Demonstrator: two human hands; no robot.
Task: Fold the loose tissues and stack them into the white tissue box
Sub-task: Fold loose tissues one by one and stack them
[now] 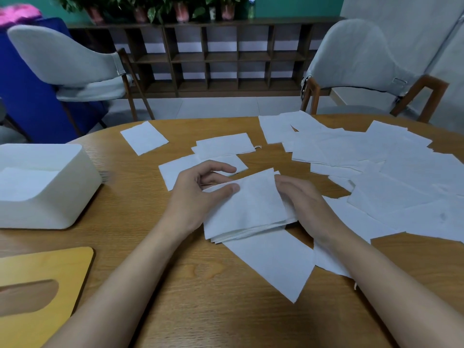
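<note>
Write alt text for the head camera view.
Two bare hands, left and right, hold a stack of folded tissues over a wooden table. Loose tissues lie to the right, a white tissue box to the left.

Oval wooden worktop (206, 310) under the hands. Yellow wooden lid (42, 292) with an oval slot lies flat, near-left of the hands. Beyond the hands: two grey upholstered chairs (75, 64) (356, 59), dark cubby shelf (221, 59) between them, potted plants (150, 8) lined on top. Blue panel (25, 96) far left.
</note>
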